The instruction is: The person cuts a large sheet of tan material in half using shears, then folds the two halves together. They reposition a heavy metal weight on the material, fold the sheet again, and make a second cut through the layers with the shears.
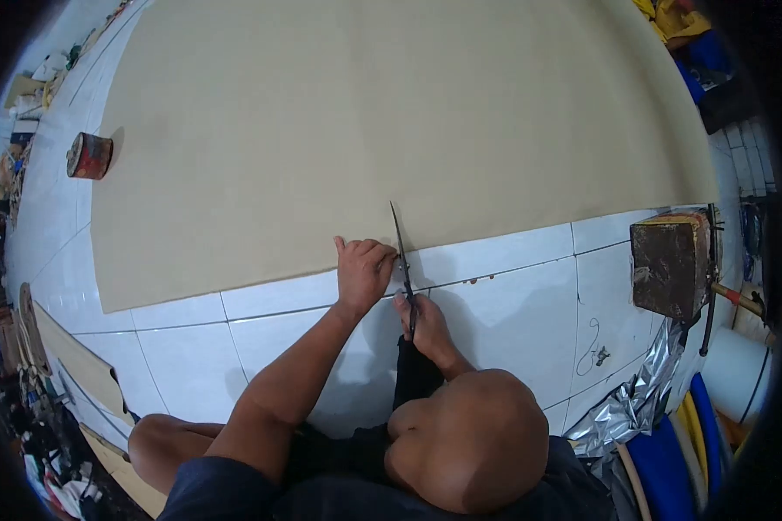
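A large beige sheet [347,130] lies over the white tiled floor, its near edge running across the middle of the view. My right hand [427,324] is closed round the handles of long dark scissors [400,239], whose blades point away from me over the sheet's near edge. At the sheet's edge, just left of the blades, is my left hand [365,267]. Its thumb and fingertips are pressed together near the scissors, one finger sticking out to the left. What those fingertips pinch, if anything, is too small to make out.
A red and dark tin [89,156] stands at the sheet's left edge. At the right are a brown block-like container [667,265], crumpled silver foil [630,404], a white roll [738,373] and blue rolls [660,464]. Assorted items line the far left.
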Action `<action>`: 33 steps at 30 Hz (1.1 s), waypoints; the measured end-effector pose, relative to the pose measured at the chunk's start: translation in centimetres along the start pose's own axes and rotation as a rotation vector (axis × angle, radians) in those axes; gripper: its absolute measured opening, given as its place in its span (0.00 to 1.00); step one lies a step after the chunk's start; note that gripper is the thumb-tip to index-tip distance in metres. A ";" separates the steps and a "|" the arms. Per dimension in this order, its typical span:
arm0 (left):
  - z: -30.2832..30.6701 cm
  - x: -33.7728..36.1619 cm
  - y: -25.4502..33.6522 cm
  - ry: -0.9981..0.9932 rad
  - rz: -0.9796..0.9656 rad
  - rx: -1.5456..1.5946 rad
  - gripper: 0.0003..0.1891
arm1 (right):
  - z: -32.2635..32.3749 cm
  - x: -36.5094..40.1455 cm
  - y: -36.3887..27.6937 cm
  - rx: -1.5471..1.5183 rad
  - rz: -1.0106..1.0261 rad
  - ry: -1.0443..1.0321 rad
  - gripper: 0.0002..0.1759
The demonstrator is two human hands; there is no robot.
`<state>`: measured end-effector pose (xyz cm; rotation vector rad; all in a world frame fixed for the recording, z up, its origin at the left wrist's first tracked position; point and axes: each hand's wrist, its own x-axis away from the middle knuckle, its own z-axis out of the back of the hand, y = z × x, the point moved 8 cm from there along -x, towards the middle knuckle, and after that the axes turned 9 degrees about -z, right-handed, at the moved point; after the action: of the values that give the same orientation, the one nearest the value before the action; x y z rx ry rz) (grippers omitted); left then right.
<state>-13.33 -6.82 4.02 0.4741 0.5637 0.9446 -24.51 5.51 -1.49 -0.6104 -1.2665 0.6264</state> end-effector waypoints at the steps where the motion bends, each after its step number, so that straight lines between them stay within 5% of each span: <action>1: -0.1 0.0 -0.2 -0.029 0.021 0.024 0.03 | 0.0 -0.4 -0.3 -0.007 0.009 0.007 0.26; 16: -0.3 0.5 -0.4 -0.034 0.010 0.004 0.04 | 0.0 -4.8 -3.7 0.049 -0.046 -0.013 0.34; 22: -0.7 0.8 -0.9 -0.037 0.015 -0.032 0.05 | -0.2 -4.7 -6.8 -0.024 0.170 0.047 0.35; 27: -0.8 1.9 0.1 -0.088 -0.079 -0.128 0.15 | -0.1 -5.8 -5.0 0.078 0.046 0.052 0.31; 29: -1.5 3.0 1.5 -0.245 -0.166 -0.387 0.23 | -0.5 -6.1 -4.7 -0.015 0.120 0.033 0.30; 33: -1.9 3.4 2.0 -0.345 -0.081 -0.354 0.26 | -0.5 -6.4 -5.6 -0.043 -0.003 -0.001 0.29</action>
<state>-14.20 -2.64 2.96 0.2825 0.0976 0.8394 -24.65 -3.01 -1.83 -0.6440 -1.2846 0.5987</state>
